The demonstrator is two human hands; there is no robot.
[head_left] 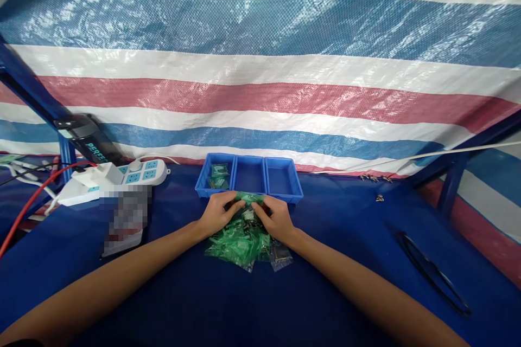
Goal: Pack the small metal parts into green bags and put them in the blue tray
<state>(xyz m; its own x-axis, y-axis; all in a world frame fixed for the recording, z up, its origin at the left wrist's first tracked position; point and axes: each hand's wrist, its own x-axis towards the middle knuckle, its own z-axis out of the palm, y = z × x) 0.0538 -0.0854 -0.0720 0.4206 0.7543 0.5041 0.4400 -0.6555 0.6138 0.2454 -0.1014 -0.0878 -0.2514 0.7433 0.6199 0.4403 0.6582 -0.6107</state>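
Between my left hand and my right hand is a small green plastic bag, pinched at both sides by thumbs and fingers. What the bag holds is too small to make out. Right under my hands lies a pile of green and clear plastic bags, some with small dark or metallic pieces inside. A clear bag lies at the pile's right edge. Just beyond my hands stand three blue bins side by side; the left bin contains a few green bags, while the middle bin and right bin show bare bottoms.
On the left are a white power strip with plugs, a phone-like blurred object, a red cable and a black bottle. To the right lie eyeglasses and small metal pieces. A striped tarp hangs behind.
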